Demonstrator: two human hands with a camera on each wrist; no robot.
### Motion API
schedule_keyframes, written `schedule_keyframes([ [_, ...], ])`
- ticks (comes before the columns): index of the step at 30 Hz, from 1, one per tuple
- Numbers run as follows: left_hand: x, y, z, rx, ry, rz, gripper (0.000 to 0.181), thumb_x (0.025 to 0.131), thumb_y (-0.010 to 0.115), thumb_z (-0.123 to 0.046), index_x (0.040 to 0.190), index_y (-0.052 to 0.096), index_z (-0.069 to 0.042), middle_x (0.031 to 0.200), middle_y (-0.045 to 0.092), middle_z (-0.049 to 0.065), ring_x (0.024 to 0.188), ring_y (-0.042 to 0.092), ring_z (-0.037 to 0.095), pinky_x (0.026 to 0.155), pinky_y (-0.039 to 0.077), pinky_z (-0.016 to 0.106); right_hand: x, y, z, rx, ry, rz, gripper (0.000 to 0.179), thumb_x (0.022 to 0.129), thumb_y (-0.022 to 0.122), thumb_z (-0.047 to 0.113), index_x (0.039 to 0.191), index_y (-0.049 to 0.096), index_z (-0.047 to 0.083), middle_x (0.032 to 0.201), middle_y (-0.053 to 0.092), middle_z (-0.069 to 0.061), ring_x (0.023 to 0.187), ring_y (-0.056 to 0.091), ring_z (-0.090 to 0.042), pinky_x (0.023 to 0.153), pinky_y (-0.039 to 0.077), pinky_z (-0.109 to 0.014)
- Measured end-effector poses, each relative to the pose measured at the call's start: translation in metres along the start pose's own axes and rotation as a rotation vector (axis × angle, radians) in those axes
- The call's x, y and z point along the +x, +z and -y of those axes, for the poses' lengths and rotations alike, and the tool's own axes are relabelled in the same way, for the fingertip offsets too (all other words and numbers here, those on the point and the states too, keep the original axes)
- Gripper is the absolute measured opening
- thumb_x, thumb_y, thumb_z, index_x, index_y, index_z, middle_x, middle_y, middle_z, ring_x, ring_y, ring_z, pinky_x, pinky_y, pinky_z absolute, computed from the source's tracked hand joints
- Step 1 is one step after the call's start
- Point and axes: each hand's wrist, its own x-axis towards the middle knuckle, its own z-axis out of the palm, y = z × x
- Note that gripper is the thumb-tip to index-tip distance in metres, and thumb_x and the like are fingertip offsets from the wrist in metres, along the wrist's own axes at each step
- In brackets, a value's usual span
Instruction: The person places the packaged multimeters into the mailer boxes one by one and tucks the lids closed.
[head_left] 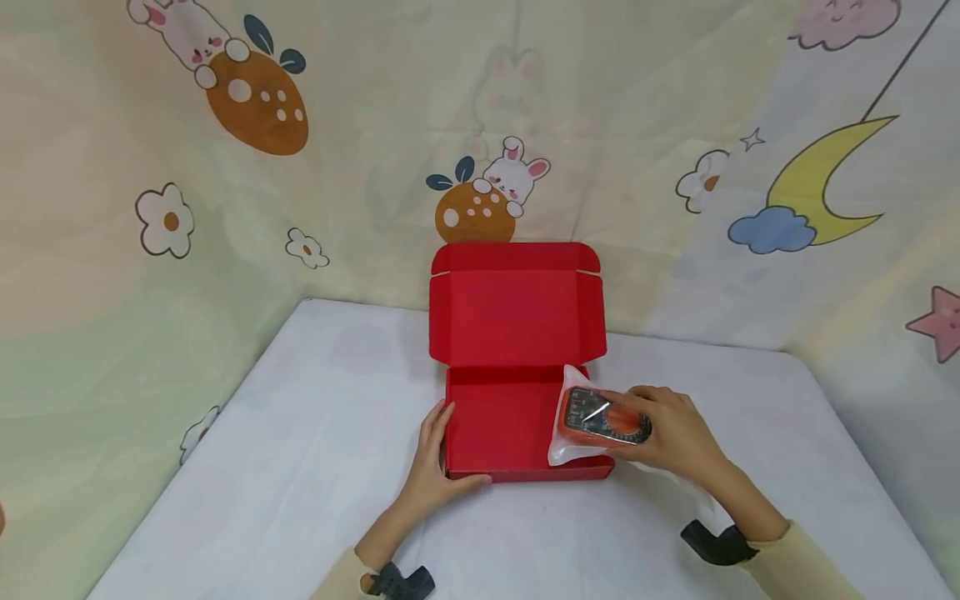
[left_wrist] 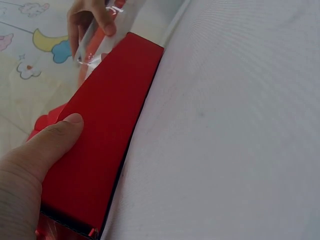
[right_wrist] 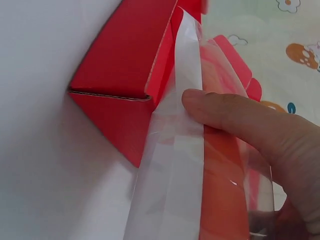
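A red cardboard box [head_left: 495, 425] stands on the table, its lid [head_left: 516, 318] raised at the back. My left hand [head_left: 431, 471] grips its front left corner, with the thumb [left_wrist: 62, 135] on the front wall and the fingers along the left side. Over the box's right part, my right hand [head_left: 671, 429] holds an orange multimeter [head_left: 585, 414] with a black face and dial, wrapped in a clear plastic bag [right_wrist: 165, 185]. The right thumb [right_wrist: 220, 107] presses on the bag beside a white strip. The fingers behind the multimeter are mostly hidden in the right wrist view.
A white cloth covers the table [head_left: 300, 467]. Behind it and at the sides hangs a printed curtain [head_left: 375, 150] with rabbits, flowers and a moon. Black straps [head_left: 720, 543] sit around both wrists.
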Motion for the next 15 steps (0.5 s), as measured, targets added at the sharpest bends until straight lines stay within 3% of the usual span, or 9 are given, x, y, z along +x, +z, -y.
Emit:
schedule_keyframes([
  [15,0.0,0.001,0.002,0.016,-0.005,-0.005,0.108,0.069,0.088,-0.029,0.154,0.023,-0.011,0.158,0.019,0.011,0.138,0.029,0.031,0.094,0.052,0.045,0.023,0.006,0.011,-0.027,-0.086,0.019,0.077,0.059,0.092,0.034,0.129,0.064,0.018,0.113,0.062,-0.016,0.104,0.056,-0.033,0.087,0.049,-0.059],
])
